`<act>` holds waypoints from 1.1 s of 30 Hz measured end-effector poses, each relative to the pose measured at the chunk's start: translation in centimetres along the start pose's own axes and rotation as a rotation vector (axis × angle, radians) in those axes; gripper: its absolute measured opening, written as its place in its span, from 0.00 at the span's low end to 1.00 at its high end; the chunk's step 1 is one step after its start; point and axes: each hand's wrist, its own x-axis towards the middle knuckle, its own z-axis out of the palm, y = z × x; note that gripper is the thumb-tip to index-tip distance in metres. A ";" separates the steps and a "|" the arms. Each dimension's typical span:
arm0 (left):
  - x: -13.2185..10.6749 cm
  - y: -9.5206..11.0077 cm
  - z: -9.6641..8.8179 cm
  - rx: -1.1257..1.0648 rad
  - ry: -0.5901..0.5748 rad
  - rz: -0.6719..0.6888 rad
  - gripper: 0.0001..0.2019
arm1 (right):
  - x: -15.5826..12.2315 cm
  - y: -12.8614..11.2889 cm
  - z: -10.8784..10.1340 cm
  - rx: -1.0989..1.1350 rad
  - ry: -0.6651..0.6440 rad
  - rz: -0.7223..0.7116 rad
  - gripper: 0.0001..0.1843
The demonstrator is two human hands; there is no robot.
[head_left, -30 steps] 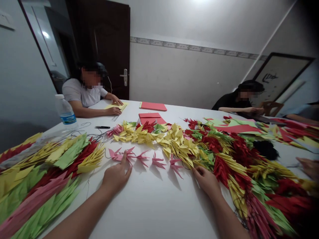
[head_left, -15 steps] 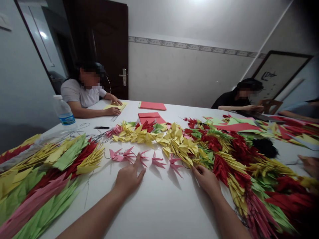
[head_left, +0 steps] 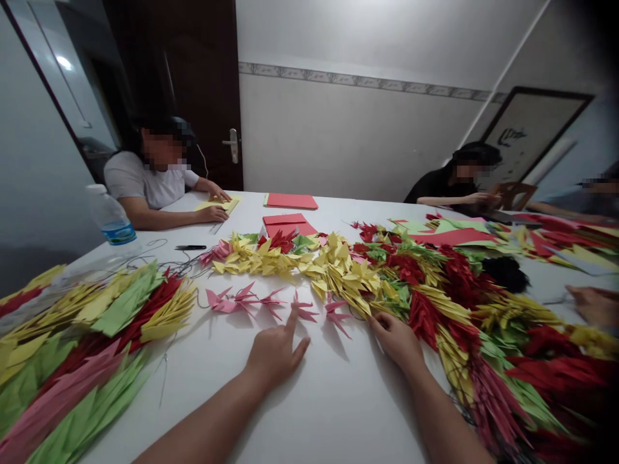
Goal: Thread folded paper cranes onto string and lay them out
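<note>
Head view down the white worktop [head_left: 338, 412]: my left grip [head_left: 276, 356] lies open on the bare surface, fingers spread, its index finger [head_left: 290, 327] stretched forward so the tip ends just beside a pink paper crane [head_left: 304, 312]. That crane belongs to a loose row of pink paper cranes [head_left: 236, 300] lying flat ahead of this grip and off to its left. Another pink crane [head_left: 336, 314] sits ahead of the gap between my two grips.

My right grip [head_left: 396, 339] is curled narrow at the edge of a long mass of yellow and red paper cranes [head_left: 416, 299]. Its fingertips [head_left: 374, 321] press against the yellow paper, but I cannot tell whether they pinch anything.

Left of my left grip lie bundled strands of green, pink, red and yellow cranes [head_left: 91, 338]. Ahead of it are a black pen [head_left: 190, 247], a water bottle [head_left: 110, 216] and sheets of red paper [head_left: 289, 201]. Across the worktop, a person in a white T-shirt [head_left: 145, 190] has both hands on yellow paper [head_left: 215, 205]. A person in black [head_left: 438, 190] sits further right, and another person's hand [head_left: 592, 306] rests well right of my right grip.
</note>
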 end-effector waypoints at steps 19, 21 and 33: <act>3.5 5.4 1.2 -0.056 0.021 0.184 0.32 | 0.0 -0.2 -0.2 -0.003 0.013 -0.011 0.17; 3.7 5.4 1.2 -0.063 0.021 0.185 0.32 | 0.0 -0.2 -0.2 -0.001 0.004 -0.005 0.18; -0.6 -0.1 -2.4 -0.310 -0.069 -0.078 0.27 | 0.1 0.0 -0.1 -0.002 -0.004 -0.026 0.18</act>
